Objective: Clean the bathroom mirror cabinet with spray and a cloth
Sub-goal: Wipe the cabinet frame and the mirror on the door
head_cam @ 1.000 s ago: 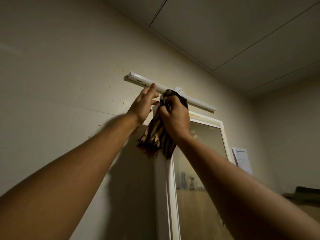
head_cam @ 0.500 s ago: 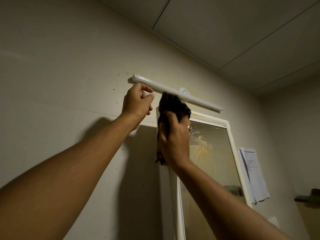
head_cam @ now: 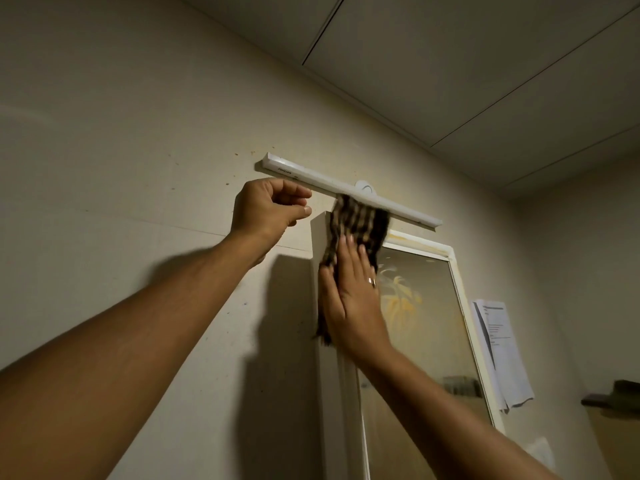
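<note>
While the right hand [head_cam: 349,299] lies flat, its fingers [head_cam: 346,251] straight and pressing the striped cloth [head_cam: 356,223] against the top left corner of the mirror cabinet [head_cam: 323,393], the wiping step looks to be the one in hand. The cloth runs from just under the light bar [head_cam: 318,180], at twelve o'clock of the cabinet, down the cabinet's left edge. The left hand [head_cam: 266,209], at nine o'clock of the cloth, has its fingers curled in with nothing visible in them, and it appears to touch neither cloth nor cabinet. Pale yellowish smears show on the mirror [head_cam: 426,341] at three o'clock of the right hand, so most of the glass seems not yet wiped. The next move likely calls for steady flat pressure and a sweep toward those smears, without letting the cloth slip from under the palm.
</note>
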A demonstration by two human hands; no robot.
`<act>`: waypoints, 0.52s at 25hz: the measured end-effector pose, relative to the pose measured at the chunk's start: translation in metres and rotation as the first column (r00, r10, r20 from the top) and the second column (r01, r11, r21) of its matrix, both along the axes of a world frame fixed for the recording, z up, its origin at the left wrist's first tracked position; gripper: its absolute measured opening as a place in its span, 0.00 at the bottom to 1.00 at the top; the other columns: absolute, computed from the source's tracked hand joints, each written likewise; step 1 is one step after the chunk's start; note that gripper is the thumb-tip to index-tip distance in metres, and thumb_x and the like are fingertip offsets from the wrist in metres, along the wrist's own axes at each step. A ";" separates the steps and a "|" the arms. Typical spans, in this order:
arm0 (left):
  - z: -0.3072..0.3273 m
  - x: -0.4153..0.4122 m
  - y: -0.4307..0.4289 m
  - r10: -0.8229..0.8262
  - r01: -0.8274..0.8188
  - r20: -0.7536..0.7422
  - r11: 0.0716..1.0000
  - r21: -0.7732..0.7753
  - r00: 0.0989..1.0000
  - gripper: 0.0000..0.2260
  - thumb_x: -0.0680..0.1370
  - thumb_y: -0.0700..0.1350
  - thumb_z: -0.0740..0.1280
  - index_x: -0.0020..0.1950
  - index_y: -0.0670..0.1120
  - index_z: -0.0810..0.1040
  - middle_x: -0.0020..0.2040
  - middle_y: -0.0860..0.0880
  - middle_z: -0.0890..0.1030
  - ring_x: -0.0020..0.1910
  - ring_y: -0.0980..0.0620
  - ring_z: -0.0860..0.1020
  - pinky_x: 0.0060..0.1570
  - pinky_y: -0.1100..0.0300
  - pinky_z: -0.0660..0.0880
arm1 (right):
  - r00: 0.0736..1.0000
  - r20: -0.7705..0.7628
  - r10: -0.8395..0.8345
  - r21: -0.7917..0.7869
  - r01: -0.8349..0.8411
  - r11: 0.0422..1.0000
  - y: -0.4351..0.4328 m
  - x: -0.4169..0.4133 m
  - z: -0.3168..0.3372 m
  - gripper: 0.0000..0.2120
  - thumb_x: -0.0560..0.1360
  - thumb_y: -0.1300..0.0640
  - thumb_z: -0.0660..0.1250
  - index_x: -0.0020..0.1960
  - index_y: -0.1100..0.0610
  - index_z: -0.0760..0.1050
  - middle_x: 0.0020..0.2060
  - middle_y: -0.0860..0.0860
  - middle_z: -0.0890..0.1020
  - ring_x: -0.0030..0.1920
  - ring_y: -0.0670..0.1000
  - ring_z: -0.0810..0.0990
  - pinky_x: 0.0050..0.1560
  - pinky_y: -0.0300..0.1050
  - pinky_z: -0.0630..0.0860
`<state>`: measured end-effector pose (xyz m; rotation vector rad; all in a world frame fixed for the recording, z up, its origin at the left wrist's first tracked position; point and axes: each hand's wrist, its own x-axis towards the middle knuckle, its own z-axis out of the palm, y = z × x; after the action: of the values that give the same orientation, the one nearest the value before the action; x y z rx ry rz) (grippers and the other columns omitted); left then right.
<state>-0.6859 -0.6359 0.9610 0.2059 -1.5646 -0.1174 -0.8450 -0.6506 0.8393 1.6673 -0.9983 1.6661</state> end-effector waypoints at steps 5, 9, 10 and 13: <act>-0.002 -0.019 -0.005 0.017 -0.018 -0.014 0.999 -0.041 1.000 0.07 0.81 0.43 0.71 0.58 0.48 0.86 0.46 0.53 0.87 0.44 0.57 0.86 0.50 0.60 0.83 | 0.977 0.110 0.183 -0.116 -0.170 0.979 0.008 -0.016 0.043 0.11 0.86 0.48 0.58 0.59 0.52 0.76 0.53 0.47 0.74 0.52 0.46 0.75 0.51 0.46 0.75; 0.000 -0.040 -0.002 0.096 -0.096 0.088 0.995 0.004 0.992 0.17 0.87 0.54 0.56 0.66 0.48 0.79 0.59 0.52 0.83 0.57 0.56 0.79 0.53 0.68 0.71 | 0.976 0.178 0.129 -0.144 -0.104 0.984 -0.011 -0.046 0.052 0.11 0.83 0.56 0.61 0.64 0.52 0.73 0.58 0.48 0.73 0.56 0.47 0.74 0.57 0.43 0.75; 0.000 -0.043 -0.004 0.078 -0.088 0.165 0.995 0.056 0.983 0.19 0.87 0.58 0.53 0.67 0.50 0.77 0.62 0.51 0.81 0.61 0.55 0.76 0.55 0.65 0.69 | 0.967 0.226 0.119 -0.115 -0.095 0.989 -0.018 -0.066 0.051 0.12 0.83 0.57 0.60 0.66 0.50 0.71 0.60 0.48 0.72 0.57 0.48 0.75 0.60 0.48 0.77; -0.002 -0.050 -0.014 0.052 -0.091 0.303 0.989 0.119 0.952 0.28 0.84 0.66 0.49 0.73 0.51 0.74 0.71 0.51 0.76 0.70 0.50 0.72 0.63 0.56 0.65 | 0.939 0.344 -0.014 0.070 -0.011 0.998 -0.020 -0.103 0.060 0.22 0.82 0.47 0.54 0.75 0.48 0.64 0.77 0.46 0.63 0.71 0.58 0.72 0.70 0.64 0.72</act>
<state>-0.7363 -0.6499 0.9589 0.3993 -1.8504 -0.1374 -0.9478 -0.6705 0.8994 1.4427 -1.2336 1.9879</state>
